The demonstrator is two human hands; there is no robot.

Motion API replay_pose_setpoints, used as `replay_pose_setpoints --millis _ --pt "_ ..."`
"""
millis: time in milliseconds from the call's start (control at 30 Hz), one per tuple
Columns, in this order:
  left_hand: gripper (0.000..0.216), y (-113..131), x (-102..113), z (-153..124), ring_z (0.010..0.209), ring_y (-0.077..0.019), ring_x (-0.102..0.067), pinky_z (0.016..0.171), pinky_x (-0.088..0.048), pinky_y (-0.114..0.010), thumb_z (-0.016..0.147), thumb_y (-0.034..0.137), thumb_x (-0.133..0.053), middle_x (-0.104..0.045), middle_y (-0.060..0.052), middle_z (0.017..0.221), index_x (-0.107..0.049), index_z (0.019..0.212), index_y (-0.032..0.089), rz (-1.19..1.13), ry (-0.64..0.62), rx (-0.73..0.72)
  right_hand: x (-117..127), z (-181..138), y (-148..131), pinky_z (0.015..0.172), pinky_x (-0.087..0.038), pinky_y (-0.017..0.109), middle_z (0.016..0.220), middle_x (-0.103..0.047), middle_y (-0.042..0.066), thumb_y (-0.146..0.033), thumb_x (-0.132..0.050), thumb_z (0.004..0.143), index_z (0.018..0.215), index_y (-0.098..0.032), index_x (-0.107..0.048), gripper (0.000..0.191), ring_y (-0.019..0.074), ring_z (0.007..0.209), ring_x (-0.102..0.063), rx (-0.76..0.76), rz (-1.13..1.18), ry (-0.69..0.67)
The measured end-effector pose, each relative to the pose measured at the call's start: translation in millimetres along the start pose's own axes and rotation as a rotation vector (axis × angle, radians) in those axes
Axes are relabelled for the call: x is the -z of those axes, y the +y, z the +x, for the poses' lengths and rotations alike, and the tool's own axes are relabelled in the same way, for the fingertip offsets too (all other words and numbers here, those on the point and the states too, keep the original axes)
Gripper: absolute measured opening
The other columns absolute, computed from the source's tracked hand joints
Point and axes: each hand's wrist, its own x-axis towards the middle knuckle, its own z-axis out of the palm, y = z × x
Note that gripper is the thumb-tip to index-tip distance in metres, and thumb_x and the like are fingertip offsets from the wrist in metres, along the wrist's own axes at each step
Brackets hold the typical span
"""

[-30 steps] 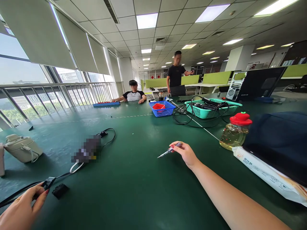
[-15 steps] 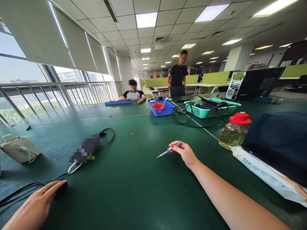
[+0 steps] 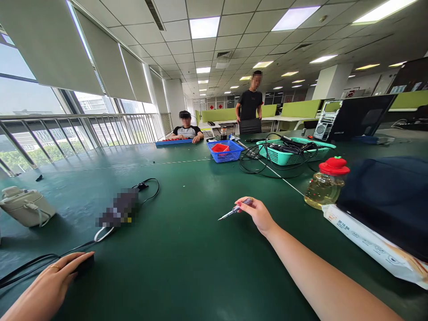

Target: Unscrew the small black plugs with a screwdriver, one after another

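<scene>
My right hand (image 3: 259, 215) is closed round a small screwdriver (image 3: 233, 211) with a clear handle, its metal tip pointing left just above the green table (image 3: 187, 249). At the lower left my left hand (image 3: 50, 281) lies flat, fingers together, on a small black block (image 3: 84, 264) beside black cables (image 3: 23, 269). A dark pixelated device (image 3: 117, 207) with a white loop and a black cord lies between the hands.
A cream bag (image 3: 25, 207) sits at the far left. A jar with a red lid (image 3: 326, 183), a dark cloth (image 3: 388, 196) and a white packet (image 3: 371, 245) lie right. A blue basket (image 3: 225, 151) and a teal basket (image 3: 294, 151) of cables stand further back. Two people are at the far end.
My left hand let go of a black cable connector and moved right onto the small black block. The standing person shifted right. My right hand stayed still.
</scene>
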Motion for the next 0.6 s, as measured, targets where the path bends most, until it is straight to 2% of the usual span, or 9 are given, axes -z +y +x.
replay_pose_setpoints --millis 267,500,600 --pt "0.040 -17.4 -3.7 2.5 0.096 -0.0258 -0.072 0.088 -0.056 -0.038 0.083 0.042 -0.043 -0.075 0.012 0.109 -0.069 0.110 0.056 -0.036 0.008 0.024 1.1 0.2 2.1 0.081 -0.049 0.038 0.074 -0.070 0.004 -0.060 -0.081 0.062 0.078 -0.020 -0.075 0.043 0.0207 0.074 -0.061 -0.002 0.001 -0.011" --pt "0.042 -15.4 -4.8 0.3 0.095 -0.0240 -0.072 0.087 -0.056 -0.036 0.083 0.038 -0.043 -0.074 0.015 0.110 -0.066 0.111 0.059 -0.054 0.004 -0.012 0.7 0.1 1.3 0.080 -0.050 0.038 0.073 -0.070 0.004 -0.059 -0.081 0.062 0.077 -0.020 -0.075 0.043 0.0208 0.072 -0.062 -0.003 -0.011 -0.009" --pt "0.043 -8.1 -1.2 -0.7 0.096 -0.0212 -0.072 0.087 -0.056 -0.032 0.083 0.037 -0.040 -0.074 0.018 0.110 -0.067 0.108 0.060 0.068 0.008 -0.026 0.6 0.2 1.3 0.080 -0.050 0.039 0.073 -0.070 0.004 -0.061 -0.081 0.061 0.077 -0.021 -0.075 0.043 0.0211 0.073 -0.062 0.003 -0.012 -0.009"
